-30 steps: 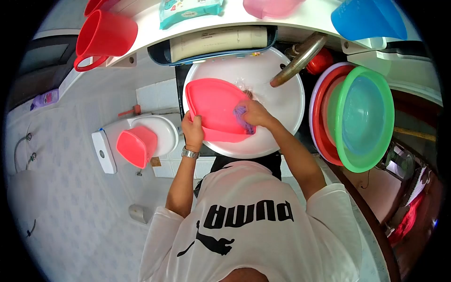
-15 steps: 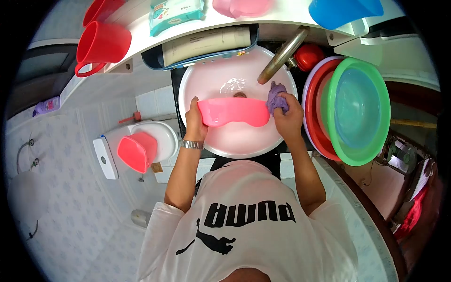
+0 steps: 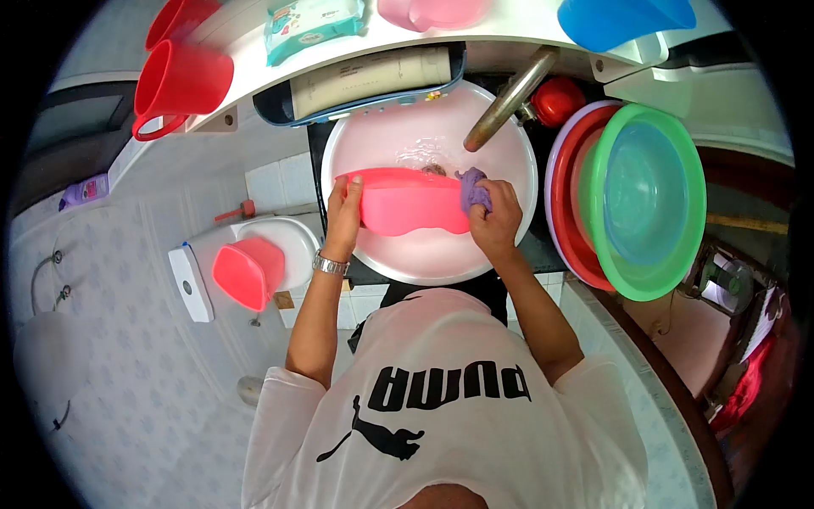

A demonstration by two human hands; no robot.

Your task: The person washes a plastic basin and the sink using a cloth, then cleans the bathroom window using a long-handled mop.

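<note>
Nearly closed right hand [image 3: 498,217] on cloth [image 3: 473,190]

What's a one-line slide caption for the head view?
Over a white sink, the left grip holds a pink container while the right grip holds a purple cloth at its end.

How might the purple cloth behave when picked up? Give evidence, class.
The purple cloth is probably floppy, since it bunches into folds in the right hand. It is likely light too, being small enough to gather in one hand.
</note>
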